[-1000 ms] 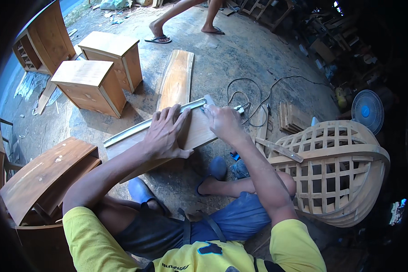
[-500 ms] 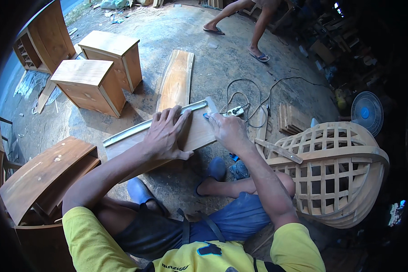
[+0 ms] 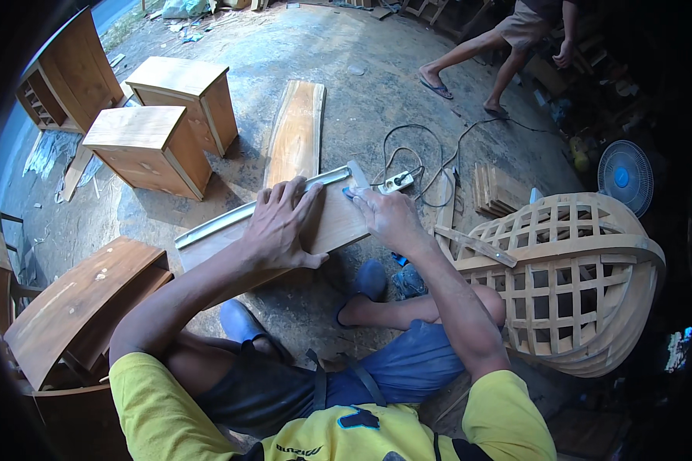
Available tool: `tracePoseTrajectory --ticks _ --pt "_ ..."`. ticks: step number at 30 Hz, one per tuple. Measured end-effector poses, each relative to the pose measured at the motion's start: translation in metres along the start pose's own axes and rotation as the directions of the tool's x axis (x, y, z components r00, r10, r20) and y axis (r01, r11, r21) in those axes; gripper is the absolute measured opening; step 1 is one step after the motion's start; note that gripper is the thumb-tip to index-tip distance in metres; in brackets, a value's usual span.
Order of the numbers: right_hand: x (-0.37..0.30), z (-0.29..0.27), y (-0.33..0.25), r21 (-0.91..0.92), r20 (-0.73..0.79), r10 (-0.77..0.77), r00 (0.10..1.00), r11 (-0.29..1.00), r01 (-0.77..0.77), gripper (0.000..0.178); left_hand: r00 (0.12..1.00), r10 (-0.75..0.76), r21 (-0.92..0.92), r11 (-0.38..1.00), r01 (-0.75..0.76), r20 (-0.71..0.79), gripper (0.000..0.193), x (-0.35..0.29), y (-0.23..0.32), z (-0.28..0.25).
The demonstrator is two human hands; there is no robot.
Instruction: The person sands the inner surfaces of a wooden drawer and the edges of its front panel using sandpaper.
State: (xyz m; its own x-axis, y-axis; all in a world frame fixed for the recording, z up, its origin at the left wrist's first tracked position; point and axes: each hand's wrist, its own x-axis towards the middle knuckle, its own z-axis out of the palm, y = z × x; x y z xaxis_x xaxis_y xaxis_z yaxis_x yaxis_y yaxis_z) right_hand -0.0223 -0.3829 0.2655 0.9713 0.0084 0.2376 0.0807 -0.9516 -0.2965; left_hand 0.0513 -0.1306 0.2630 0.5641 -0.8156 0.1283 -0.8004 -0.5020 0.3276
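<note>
A pale wooden board [image 3: 337, 223] lies aslant in front of me, with a metal rail [image 3: 231, 221] along its far edge. Across the board spreads my left hand [image 3: 278, 223]: the fingers bend over the rail and the thumb reaches the near edge, gripping the board. At the board's right end my right hand [image 3: 388, 219] is closed on a flat pale strip [image 3: 357, 175], which stands by the end of the rail. Something small and blue shows at its fingertips; I cannot make out what it is.
Beyond lies a long plank [image 3: 296, 127]. Two wooden cabinets [image 3: 148, 150] stand far left, a curved brown wooden piece [image 3: 81, 303] nearer. To the right are a lattice wooden frame [image 3: 565, 288], a fan [image 3: 624, 178], stacked boards [image 3: 494, 190] and a corded power strip [image 3: 396, 182]. Another person [image 3: 507, 46] is at far right.
The other person has stepped to the right. My view has shifted slightly. Both my hands stay nearly in place, the pale strip still by the rail's end.
</note>
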Motion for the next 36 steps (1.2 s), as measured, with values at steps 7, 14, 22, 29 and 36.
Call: tracePoseTrajectory --ticks 7,14,22,29,36 --pt "0.013 -0.009 -0.006 0.068 0.118 0.013 0.993 0.997 -0.021 0.027 0.999 -0.008 -0.013 1.0 0.009 0.044 0.135 0.002 -0.001 -0.002" --pt "-0.016 -0.037 -0.016 0.442 -0.064 0.111 0.992 0.894 -0.071 0.025 1.0 0.008 -0.02 1.0 -0.008 -0.01 0.132 -0.014 -0.01 -0.004" --pt "0.019 -0.011 -0.047 0.09 -0.151 -0.066 0.986 0.993 0.08 0.023 0.98 -0.181 -0.025 0.983 0.18 -0.085 0.128 -0.015 -0.02 -0.012" --pt "0.029 -0.006 -0.033 -0.141 0.127 -0.133 0.983 0.978 0.151 0.027 0.97 -0.223 -0.011 0.975 0.223 -0.092 0.127 -0.009 -0.018 -0.007" --pt "0.064 0.001 -0.033 -0.302 0.174 -0.234 0.957 0.912 0.278 0.026 0.971 -0.214 -0.016 0.977 0.213 -0.111 0.128 -0.01 -0.022 -0.004"
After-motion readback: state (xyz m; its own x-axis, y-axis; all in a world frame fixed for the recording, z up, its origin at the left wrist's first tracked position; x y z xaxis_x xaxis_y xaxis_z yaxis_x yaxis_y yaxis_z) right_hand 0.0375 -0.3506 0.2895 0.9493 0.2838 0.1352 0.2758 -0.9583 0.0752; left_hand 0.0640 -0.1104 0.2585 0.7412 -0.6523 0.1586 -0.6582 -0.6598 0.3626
